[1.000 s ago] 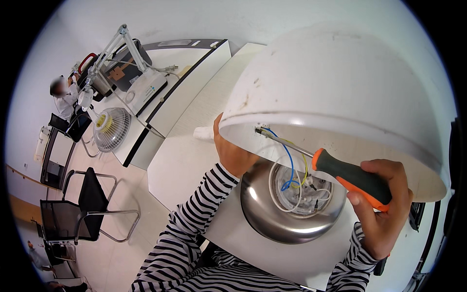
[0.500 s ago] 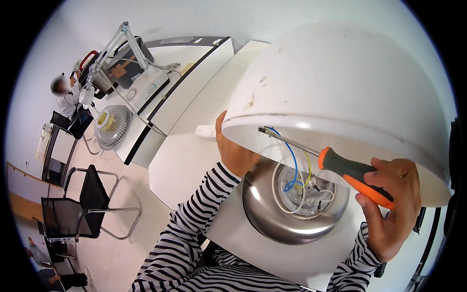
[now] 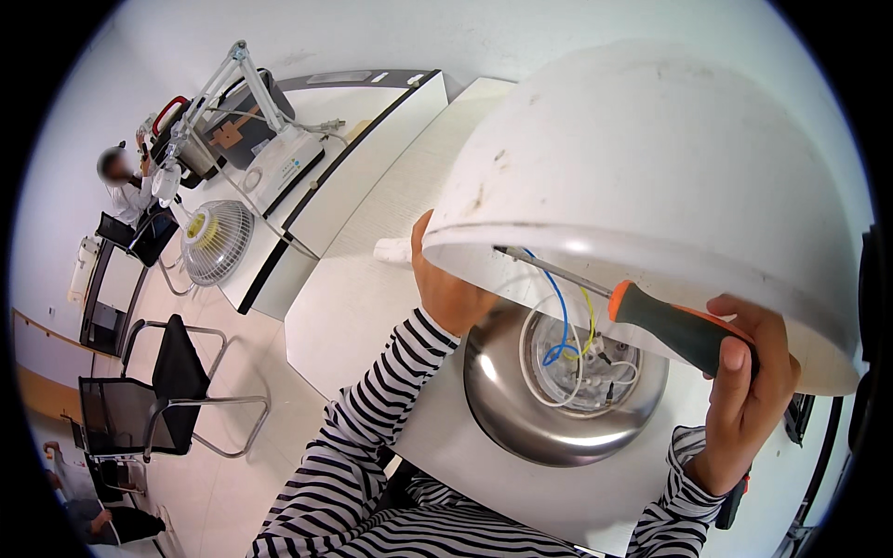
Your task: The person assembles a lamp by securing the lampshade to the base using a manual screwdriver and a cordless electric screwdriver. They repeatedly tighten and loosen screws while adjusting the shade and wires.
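Screwdriver point(image 3: 672, 324): axis slanted, tip up-left (inside dome point(image 3: 642, 177)) | right hand point(image 3: 752, 386): clamped round it | left hand point(image 3: 451, 293): fingers hidden, cannot tell

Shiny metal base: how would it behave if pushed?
The shiny metal base looks polished, so it's probably slippery. Its broad, round shape suggests it might slide before tipping. It may drag the looping blue wire along.

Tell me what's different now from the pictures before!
The right hand has turned the screwdriver: orange, earlier along the handle's lower side, now shows along its upper edge. Nothing was let go. The left hand still holds the white dome; the metal dish stayed put.
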`<act>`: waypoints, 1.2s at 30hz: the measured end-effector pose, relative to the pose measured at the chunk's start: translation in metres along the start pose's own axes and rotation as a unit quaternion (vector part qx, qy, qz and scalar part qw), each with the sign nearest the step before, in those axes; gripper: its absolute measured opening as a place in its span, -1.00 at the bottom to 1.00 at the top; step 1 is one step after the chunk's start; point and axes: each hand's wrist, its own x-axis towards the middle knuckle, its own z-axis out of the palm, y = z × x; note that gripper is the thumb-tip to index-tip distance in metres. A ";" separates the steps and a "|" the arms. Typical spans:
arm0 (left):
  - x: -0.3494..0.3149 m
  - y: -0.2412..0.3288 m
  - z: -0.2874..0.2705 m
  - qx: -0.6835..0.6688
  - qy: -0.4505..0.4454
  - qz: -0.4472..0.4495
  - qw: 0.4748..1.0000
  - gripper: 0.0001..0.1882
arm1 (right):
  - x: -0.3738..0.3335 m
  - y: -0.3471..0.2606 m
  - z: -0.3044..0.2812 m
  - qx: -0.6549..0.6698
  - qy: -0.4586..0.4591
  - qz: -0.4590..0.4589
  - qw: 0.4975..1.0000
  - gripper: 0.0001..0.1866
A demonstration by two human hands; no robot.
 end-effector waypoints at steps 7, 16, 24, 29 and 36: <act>0.004 0.001 -0.007 -0.018 -0.014 -0.013 1.000 -0.59 | 0.003 0.000 -0.001 0.043 -0.034 -0.116 0.992 -0.65; 0.002 0.003 -0.001 -0.017 0.001 -0.009 1.000 -0.62 | -0.001 -0.002 -0.006 0.066 -0.088 -0.067 0.992 -0.64; -0.003 -0.003 0.002 -0.014 0.011 -0.001 1.000 -0.60 | -0.009 -0.014 0.001 0.084 -0.028 0.088 0.992 -0.57; 0.000 -0.003 0.001 -0.013 0.008 -0.001 1.000 -0.57 | 0.003 0.001 0.001 0.068 -0.024 -0.155 0.985 -0.54; 0.004 0.001 -0.001 -0.020 -0.002 -0.019 1.000 -0.55 | 0.002 -0.005 -0.002 0.030 -0.017 -0.160 0.987 -0.65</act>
